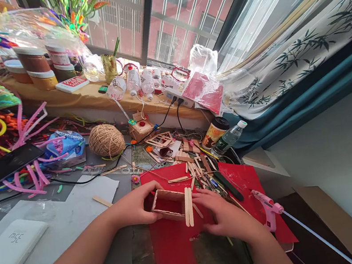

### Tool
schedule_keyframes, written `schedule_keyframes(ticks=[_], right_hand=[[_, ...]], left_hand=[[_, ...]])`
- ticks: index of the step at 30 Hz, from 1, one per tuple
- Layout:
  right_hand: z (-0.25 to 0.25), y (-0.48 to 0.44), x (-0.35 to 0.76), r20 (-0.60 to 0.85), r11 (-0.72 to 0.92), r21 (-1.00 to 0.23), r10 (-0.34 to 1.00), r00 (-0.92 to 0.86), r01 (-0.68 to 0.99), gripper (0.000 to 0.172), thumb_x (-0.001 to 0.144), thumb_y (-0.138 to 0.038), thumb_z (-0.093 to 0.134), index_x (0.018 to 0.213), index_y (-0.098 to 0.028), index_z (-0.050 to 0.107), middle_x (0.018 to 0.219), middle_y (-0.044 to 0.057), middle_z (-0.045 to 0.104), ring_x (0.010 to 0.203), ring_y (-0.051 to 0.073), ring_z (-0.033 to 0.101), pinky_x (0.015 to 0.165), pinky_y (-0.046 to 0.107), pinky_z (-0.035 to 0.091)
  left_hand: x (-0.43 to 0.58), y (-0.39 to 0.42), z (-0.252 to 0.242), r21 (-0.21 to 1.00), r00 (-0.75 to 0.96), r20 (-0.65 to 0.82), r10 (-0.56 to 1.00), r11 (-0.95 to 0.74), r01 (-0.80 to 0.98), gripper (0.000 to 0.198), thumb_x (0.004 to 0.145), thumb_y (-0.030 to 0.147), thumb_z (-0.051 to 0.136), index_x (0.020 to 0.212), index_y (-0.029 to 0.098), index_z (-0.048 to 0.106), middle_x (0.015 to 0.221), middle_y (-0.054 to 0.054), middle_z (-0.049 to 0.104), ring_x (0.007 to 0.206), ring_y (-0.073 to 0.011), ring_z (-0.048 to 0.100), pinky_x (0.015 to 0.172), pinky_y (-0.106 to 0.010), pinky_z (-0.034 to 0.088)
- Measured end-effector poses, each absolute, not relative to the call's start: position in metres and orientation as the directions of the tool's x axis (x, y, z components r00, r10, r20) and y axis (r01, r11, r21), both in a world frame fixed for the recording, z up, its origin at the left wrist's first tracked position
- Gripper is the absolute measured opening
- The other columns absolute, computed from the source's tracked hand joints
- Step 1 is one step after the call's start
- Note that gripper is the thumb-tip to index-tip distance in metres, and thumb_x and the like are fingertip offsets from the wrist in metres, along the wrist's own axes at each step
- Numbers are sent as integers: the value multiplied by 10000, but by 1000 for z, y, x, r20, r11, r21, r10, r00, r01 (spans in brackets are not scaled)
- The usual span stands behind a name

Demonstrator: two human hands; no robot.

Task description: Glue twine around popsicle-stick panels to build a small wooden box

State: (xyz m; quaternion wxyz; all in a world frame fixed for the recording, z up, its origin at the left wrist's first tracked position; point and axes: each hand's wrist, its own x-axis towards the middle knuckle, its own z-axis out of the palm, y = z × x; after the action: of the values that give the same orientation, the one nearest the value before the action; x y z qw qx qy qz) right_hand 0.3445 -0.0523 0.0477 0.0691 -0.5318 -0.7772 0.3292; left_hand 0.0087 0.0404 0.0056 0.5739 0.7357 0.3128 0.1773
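Note:
My left hand [137, 205] grips the left end of a small open-topped box frame [171, 216], its thumb and fingers wrapped round that side. The frame looks made of craft sticks or cardboard and is held over a red sheet [175, 258]. Two pale craft sticks [188, 206] stand side by side across its right end and reach past its edges. Close to those sticks is my right hand [223, 212], its fingers stretched out and the thumb apart. Its fingertips reach the sticks' right side; I cannot tell whether they touch.
Loose craft sticks [198, 164] lie heaped behind the hands. A pink glue gun [268, 209] lies at right, a water bottle [229, 139] and a dark-lidded cup [215, 132] behind it. A twine ball [106, 141], a white power bank [14, 253] and pipe cleaners [34, 173] are at left.

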Motion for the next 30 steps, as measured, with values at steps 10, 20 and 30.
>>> schedule_keyframes(ticks=[10, 20, 30], right_hand=[[48, -38, 337, -250, 280, -515, 855, -455, 810, 796, 764, 49, 608, 1484, -285, 668, 1567, 75, 627, 1508, 286, 497, 1282, 494, 383], [46, -36, 342, -318, 318, -466, 810, -492, 826, 921, 755, 90, 567, 1593, -291, 563, 1677, 69, 529, 1541, 281, 452, 1286, 480, 356], [45, -40, 358, -353, 250, -506, 813, -462, 826, 837, 812, 7, 610, 1580, -324, 575, 1666, 54, 535, 1551, 272, 486, 1277, 460, 416]], left_hand=[[10, 40, 5, 962, 752, -126, 648, -104, 251, 425, 799, 275, 768, 1184, 249, 590, 1089, -13, 740, 999, -268, 730, 837, -321, 550], [11, 41, 8, 960, 749, -113, 652, -123, 253, 421, 782, 300, 774, 1160, 241, 598, 1152, -34, 746, 1083, -297, 723, 903, -345, 559], [11, 42, 5, 957, 745, -103, 659, -139, 256, 430, 769, 309, 773, 1160, 243, 605, 1127, -32, 752, 1034, -288, 722, 853, -328, 546]])
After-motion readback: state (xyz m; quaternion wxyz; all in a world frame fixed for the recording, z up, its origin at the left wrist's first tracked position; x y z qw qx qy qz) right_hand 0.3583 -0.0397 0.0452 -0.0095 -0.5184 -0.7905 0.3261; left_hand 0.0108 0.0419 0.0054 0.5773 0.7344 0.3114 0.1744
